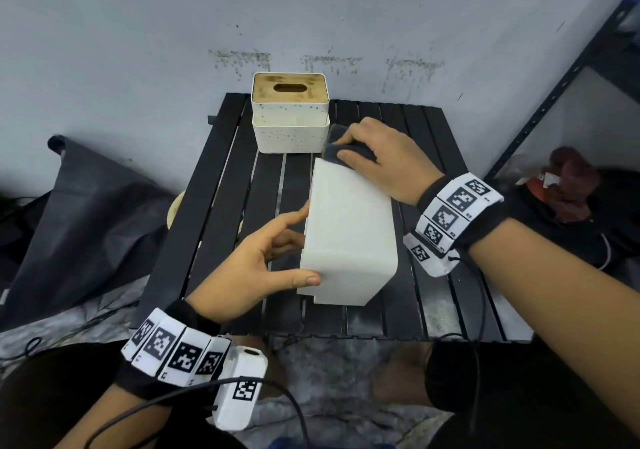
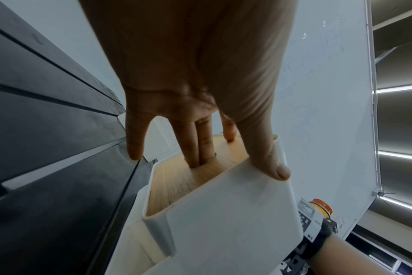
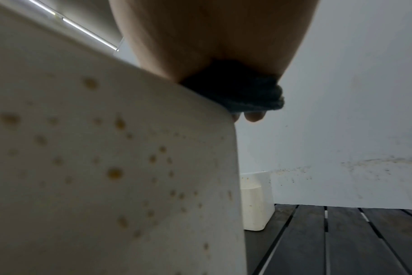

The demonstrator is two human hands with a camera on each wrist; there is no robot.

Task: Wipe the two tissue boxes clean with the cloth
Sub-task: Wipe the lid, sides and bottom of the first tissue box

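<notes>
A white tissue box (image 1: 349, 237) lies tipped on its side on the black slatted table (image 1: 221, 206). My left hand (image 1: 294, 244) grips its near left corner, thumb on the upward white face. In the left wrist view my left hand (image 2: 223, 160) has fingers against the wooden lid (image 2: 176, 182), two of them in its slot. My right hand (image 1: 341, 147) presses a dark cloth (image 1: 363, 151) onto the box's far end. The right wrist view shows yellow-brown spots on the box's side (image 3: 106, 167) under the cloth (image 3: 247, 93). A second spotted white box (image 1: 290, 113) with a wooden lid stands upright behind.
The wall rises directly behind the table. A dark metal shelf frame (image 1: 554, 85) stands to the right, with a reddish-brown object (image 1: 568, 185) on the floor by it. A dark bag (image 1: 86, 213) lies to the left. Cables run from both wrists.
</notes>
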